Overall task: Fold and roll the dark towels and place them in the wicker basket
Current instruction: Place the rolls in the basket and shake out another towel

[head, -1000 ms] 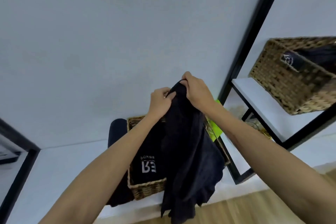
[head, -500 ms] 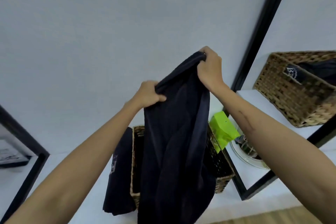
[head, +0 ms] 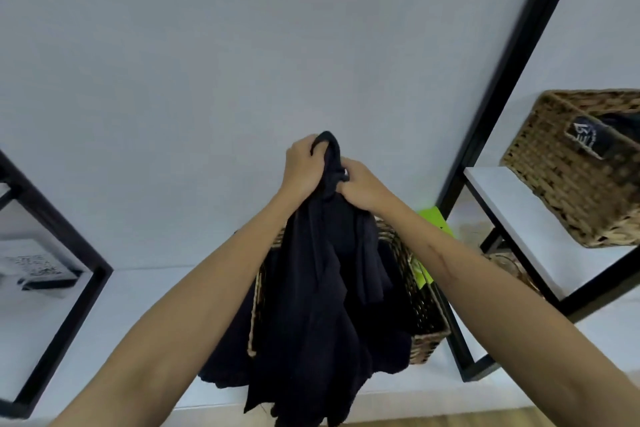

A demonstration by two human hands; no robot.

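Both grips, left hand [head: 300, 166] and right hand [head: 360, 185], bunch dark towel [head: 322, 288]; label unreadable.

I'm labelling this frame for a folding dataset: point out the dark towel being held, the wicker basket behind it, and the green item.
dark towel [head: 311, 288], head view, on its hanging middle.
wicker basket [head: 427, 345], head view, on its right front corner.
green item [head: 434, 218], head view, on its upper face.

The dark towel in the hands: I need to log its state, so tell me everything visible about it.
The dark towel is navy-black, soft cloth, unfolded and bunched. Its top edge is gathered where the left hand and right hand grip it side by side. It hangs in loose vertical folds in front of the wicker basket, covering much of it. No logo shows.
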